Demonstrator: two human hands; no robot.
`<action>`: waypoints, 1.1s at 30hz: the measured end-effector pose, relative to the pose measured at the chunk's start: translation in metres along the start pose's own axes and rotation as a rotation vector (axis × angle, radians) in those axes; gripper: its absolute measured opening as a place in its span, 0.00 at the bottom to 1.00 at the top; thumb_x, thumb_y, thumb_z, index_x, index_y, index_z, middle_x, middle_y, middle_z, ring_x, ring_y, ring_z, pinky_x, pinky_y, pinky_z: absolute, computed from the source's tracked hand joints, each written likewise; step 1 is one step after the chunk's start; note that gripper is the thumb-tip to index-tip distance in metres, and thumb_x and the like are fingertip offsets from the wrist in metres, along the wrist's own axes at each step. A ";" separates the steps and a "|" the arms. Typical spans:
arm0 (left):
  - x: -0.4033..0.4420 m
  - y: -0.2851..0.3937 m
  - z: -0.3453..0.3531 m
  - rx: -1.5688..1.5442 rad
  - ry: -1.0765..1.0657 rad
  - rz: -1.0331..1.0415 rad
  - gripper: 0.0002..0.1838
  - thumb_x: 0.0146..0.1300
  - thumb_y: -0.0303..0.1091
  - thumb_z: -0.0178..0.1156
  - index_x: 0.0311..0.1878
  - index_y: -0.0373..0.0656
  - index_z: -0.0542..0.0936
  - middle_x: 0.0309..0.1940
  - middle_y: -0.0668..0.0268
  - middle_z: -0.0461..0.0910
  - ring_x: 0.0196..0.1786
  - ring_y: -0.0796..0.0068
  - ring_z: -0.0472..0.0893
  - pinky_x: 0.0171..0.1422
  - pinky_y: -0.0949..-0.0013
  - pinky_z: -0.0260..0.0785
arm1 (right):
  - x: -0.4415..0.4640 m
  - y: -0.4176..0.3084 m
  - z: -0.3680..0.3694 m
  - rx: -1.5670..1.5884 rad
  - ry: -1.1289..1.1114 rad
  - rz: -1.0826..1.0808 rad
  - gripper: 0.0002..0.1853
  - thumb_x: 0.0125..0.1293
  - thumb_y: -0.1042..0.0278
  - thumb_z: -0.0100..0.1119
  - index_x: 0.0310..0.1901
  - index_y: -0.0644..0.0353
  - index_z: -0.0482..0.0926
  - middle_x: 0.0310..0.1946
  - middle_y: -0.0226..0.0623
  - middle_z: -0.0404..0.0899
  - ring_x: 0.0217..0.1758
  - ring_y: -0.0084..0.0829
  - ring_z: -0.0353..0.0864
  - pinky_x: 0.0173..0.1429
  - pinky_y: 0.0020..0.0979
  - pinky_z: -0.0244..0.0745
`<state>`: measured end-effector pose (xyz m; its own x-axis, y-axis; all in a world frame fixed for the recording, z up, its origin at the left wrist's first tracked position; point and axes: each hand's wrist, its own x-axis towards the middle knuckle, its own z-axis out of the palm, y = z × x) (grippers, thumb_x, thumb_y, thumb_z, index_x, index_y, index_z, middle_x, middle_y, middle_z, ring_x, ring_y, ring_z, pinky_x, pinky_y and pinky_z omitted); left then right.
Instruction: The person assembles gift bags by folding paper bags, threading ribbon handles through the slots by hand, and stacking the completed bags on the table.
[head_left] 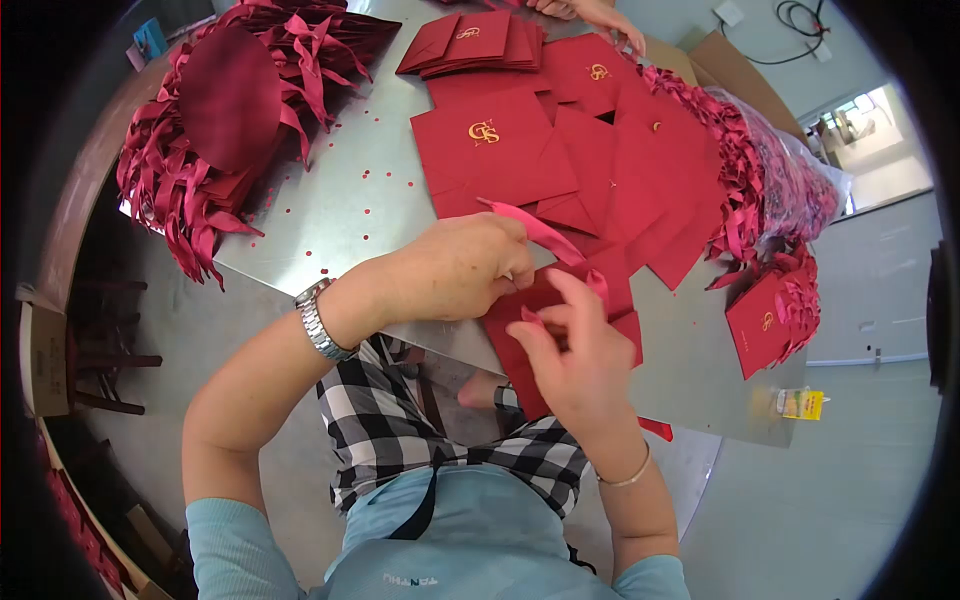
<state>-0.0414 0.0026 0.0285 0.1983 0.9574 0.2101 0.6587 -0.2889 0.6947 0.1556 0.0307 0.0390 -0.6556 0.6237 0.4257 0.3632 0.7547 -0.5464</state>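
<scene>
My left hand (462,268), with a metal watch on its wrist, is closed in a pinch over a dark red paper gift bag (520,360) at the table's near edge. Pink-red satin ribbon (545,236) runs from behind this hand down to the bag, and its fingertips seem to grip part of it. Close beside it, my right hand (582,365) has thumb and forefinger curled around a short bit of the same ribbon. More ribbon shows behind the right forefinger. The fingers cover the exact spot where the ribbon meets the bag.
Flat red bags with gold lettering (495,145) overlap across the metal table (350,215). A ribboned pile (230,100) lies left. Ribboned bags in clear plastic (790,185) lie right, near a yellow-labelled bottle (801,404). Another person's hand (600,15) is at the far side.
</scene>
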 end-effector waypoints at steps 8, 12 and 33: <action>-0.007 -0.013 -0.002 0.397 0.026 0.139 0.08 0.46 0.23 0.63 0.33 0.43 0.81 0.36 0.64 0.77 0.44 0.61 0.78 0.45 0.61 0.74 | -0.014 0.072 0.004 -0.202 0.069 0.033 0.17 0.63 0.79 0.54 0.54 0.65 0.75 0.47 0.49 0.76 0.51 0.48 0.76 0.56 0.42 0.72; -0.009 -0.015 -0.003 0.460 0.027 0.080 0.09 0.44 0.24 0.63 0.33 0.42 0.80 0.35 0.63 0.76 0.44 0.59 0.78 0.45 0.61 0.75 | -0.013 0.071 0.004 -0.291 0.059 -0.052 0.17 0.62 0.79 0.54 0.54 0.66 0.75 0.46 0.48 0.76 0.49 0.48 0.76 0.55 0.41 0.73; -0.009 0.000 -0.002 0.270 0.717 -0.196 0.16 0.55 0.20 0.56 0.49 0.40 0.80 0.39 0.53 0.80 0.47 0.50 0.78 0.51 0.56 0.72 | -0.011 0.062 0.006 -0.319 0.059 -0.041 0.18 0.57 0.79 0.62 0.51 0.68 0.78 0.45 0.45 0.75 0.44 0.45 0.76 0.48 0.38 0.75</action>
<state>-0.0452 -0.0055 0.0282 -0.3953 0.7302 0.5572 0.8051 -0.0166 0.5929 0.1816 0.0690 -0.0040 -0.6376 0.5954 0.4889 0.5325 0.7992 -0.2788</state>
